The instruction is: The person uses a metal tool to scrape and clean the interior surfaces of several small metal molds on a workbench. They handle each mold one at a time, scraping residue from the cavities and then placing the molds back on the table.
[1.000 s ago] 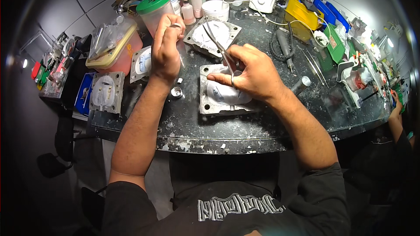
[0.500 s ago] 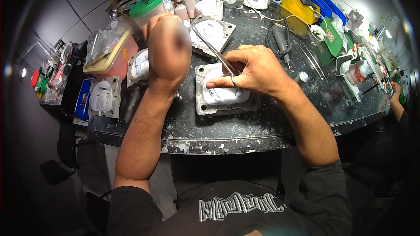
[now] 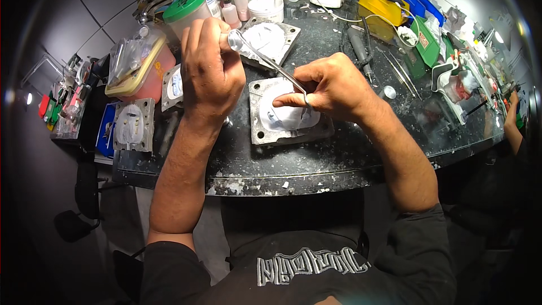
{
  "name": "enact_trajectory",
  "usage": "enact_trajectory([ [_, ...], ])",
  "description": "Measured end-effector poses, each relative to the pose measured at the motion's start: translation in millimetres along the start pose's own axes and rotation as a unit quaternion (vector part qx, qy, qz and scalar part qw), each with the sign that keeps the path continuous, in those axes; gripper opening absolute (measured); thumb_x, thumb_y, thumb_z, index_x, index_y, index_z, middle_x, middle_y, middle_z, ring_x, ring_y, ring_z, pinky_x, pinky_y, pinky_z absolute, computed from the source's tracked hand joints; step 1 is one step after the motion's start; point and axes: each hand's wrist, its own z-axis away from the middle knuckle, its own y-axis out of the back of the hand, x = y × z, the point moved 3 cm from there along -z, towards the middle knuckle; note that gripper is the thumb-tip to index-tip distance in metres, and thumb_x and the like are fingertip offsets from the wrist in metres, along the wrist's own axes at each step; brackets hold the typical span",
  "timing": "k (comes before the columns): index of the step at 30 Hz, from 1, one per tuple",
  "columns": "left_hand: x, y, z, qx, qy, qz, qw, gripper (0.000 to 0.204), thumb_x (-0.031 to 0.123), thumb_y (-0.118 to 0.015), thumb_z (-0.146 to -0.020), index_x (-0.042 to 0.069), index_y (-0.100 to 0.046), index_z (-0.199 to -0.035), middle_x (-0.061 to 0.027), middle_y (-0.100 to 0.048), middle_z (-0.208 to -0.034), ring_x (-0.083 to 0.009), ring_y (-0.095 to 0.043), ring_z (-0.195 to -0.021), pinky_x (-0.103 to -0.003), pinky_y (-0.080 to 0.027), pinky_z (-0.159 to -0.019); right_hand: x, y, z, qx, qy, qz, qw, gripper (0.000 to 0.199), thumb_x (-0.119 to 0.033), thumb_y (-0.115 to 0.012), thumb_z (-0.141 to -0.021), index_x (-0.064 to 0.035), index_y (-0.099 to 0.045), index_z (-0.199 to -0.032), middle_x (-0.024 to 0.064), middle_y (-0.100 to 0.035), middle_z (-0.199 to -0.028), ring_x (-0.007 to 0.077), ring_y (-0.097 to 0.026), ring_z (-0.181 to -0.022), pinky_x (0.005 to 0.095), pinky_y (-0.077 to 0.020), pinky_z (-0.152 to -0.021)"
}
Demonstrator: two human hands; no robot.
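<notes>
While I watch from far away, my right hand (image 3: 333,87) pinches a thin shiny metal tool (image 3: 265,59) over the square grey metal mould with white plaster inside (image 3: 288,114), at 12 o'clock on the dark speckled surface (image 3: 271,164). My left hand (image 3: 209,70) is closed around the tool's far end. I think the plaster is crumbly, so hold the mould's stiff, heavy edges.

Right hand (image 3: 330,87) grips metal spatula (image 3: 265,59) over grey mould (image 3: 289,114); left hand (image 3: 209,70) raised.
</notes>
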Motion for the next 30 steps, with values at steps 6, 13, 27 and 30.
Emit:
enact_trajectory([
  [6, -5, 6, 1, -0.085, 0.169, 0.166, 0.968, 0.008, -0.006, -0.052, -0.081, 0.002, -0.052, -0.085, -0.017, -0.054, -0.07, -0.0381, -0.057, -0.066, -0.044, -0.046, -0.064, 1, 3, 0, -0.012, 0.01, 0.018, 1.0, 0.051, -0.049, -0.084, -0.08, -0.0045, -0.063, -0.067, 0.0125, -0.058, -0.057, 0.033, -0.059, -0.053, 0.0378, -0.0498, -0.055],
  [13, -5, 6, 3, -0.092, 0.064, 0.113, 0.987, 0.013, -0.007, -0.05, -0.078, 0.003, -0.055, -0.085, -0.0037, -0.051, -0.065, -0.0066, -0.049, -0.064, -0.026, -0.039, -0.058, -3, 3, -1, -0.053, -0.03, -0.002, 0.998, 0.057, -0.058, -0.085, -0.076, -0.0058, -0.064, -0.066, 0.0092, -0.059, -0.056, 0.028, -0.06, -0.052, 0.0352, -0.0496, -0.054],
  [27, -13, 9, 0, -0.017, 0.084, 0.215, 0.973, 0.028, 0.0, -0.072, -0.083, 0.004, -0.054, -0.105, -0.0112, -0.064, -0.082, -0.0235, -0.066, -0.074, -0.034, -0.053, -0.07, 7, 10, 2, -0.001, 0.003, 0.017, 1.0, 0.051, -0.045, -0.087, -0.078, -0.0027, -0.062, -0.067, 0.0119, -0.057, -0.056, 0.0281, -0.053, -0.049, 0.0359, -0.0482, -0.053],
  [30, -11, 12, 1, -0.043, 0.066, 0.203, 0.976, 0.021, 0.003, -0.071, -0.086, 0.004, -0.06, -0.104, -0.0096, -0.064, -0.089, -0.021, -0.066, -0.079, -0.033, -0.053, -0.074, 1, 8, 1, -0.007, -0.012, -0.039, 0.999, 0.057, -0.054, -0.087, -0.075, -0.0029, -0.064, -0.07, 0.0102, -0.058, -0.058, 0.0259, -0.054, -0.051, 0.0353, -0.0485, -0.055],
])
